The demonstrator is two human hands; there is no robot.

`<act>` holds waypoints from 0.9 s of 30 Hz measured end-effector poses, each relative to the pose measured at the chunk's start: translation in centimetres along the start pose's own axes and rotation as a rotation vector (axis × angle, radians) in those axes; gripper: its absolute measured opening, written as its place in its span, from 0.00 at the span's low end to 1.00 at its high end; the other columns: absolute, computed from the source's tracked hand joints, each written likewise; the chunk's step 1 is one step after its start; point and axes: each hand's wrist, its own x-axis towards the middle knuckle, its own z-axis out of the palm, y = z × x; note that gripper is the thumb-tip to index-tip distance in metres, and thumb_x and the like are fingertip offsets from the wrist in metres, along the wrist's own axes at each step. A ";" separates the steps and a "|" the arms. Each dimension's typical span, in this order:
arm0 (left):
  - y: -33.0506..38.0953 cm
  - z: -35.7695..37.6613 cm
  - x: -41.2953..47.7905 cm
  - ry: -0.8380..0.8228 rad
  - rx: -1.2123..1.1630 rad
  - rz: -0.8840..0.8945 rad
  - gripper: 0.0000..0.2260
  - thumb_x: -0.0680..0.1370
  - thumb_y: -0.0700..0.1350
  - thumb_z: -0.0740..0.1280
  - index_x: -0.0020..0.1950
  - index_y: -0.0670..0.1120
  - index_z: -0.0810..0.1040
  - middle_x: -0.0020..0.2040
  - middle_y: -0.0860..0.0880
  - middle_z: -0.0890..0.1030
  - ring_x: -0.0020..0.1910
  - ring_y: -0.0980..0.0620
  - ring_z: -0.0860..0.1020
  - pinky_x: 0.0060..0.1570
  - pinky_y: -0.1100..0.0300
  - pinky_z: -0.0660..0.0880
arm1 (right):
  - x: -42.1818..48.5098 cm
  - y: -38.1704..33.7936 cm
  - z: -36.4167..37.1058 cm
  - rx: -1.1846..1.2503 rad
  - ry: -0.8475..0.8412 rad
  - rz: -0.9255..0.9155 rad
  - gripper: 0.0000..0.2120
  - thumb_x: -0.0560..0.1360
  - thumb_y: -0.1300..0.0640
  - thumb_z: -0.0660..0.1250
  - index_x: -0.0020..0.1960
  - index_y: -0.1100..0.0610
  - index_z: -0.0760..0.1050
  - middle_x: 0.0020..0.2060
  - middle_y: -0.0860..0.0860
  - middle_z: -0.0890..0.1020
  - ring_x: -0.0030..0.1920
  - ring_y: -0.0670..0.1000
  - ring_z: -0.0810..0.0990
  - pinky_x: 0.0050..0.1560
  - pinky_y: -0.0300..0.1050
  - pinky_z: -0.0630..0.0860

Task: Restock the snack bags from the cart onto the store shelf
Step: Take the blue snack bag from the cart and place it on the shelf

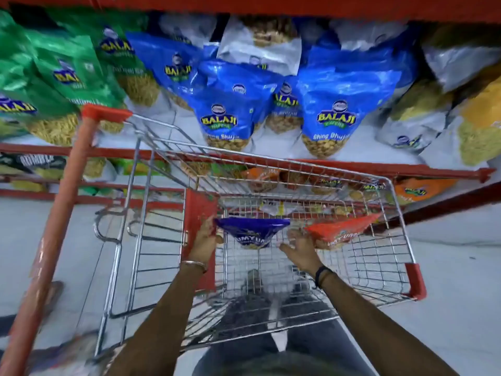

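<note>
A wire cart point(385, 256) with red trim stands against the store shelf point(352, 167). Both my arms reach down into its basket. My left hand point(204, 240) grips the left top corner of a dark blue snack bag point(252, 232), which hangs a little above the basket floor. My right hand point(298, 246) lies just right of that bag with its fingers spread, and its far side touches a red-orange snack bag point(339, 232) leaning on the basket's right side. I cannot tell whether it grips that bag.
The shelf above holds rows of green bags point(70, 74), blue bags point(336, 104) and silver bags point(260, 47). Orange bags point(417, 189) lie on a lower shelf behind the cart. The cart's red handle point(62, 213) runs down the left. A sandalled foot point(53, 291) shows at the left.
</note>
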 end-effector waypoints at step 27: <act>0.4 2.5 1.9 0.230 -0.109 0.104 0.11 0.72 0.31 0.66 0.34 0.43 0.70 0.38 0.45 0.68 0.36 0.50 0.66 0.37 0.56 0.66 | 2.1 -4.2 3.7 0.327 0.564 -0.145 0.08 0.76 0.66 0.59 0.50 0.59 0.75 0.38 0.49 0.79 0.38 0.47 0.76 0.40 0.30 0.71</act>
